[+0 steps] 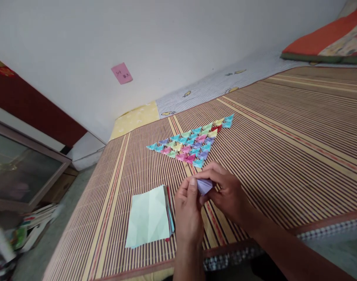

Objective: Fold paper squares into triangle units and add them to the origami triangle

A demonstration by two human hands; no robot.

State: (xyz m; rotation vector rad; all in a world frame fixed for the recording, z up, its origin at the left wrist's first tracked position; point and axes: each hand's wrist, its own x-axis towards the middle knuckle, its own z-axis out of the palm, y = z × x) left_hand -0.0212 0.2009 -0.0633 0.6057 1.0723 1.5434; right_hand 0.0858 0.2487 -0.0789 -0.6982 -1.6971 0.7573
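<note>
Both my hands meet over the striped bamboo mat (284,128) and pinch a small folded purple paper piece (204,185). My left hand (188,208) presses its thumb on the piece's left edge. My right hand (227,191) wraps round it from the right and above. Just beyond my hands lies a triangle of several small folded paper pieces (193,143) in blue, pink, green, yellow and purple. To the left of my left hand sits a stack of square paper sheets (150,216) with a pale green sheet on top.
The mat covers a bed against a white wall with a pink note (122,73) stuck on it. A folded orange blanket (327,39) lies at the far right. A glass-fronted cabinet (23,168) and books (34,226) on the floor are at the left.
</note>
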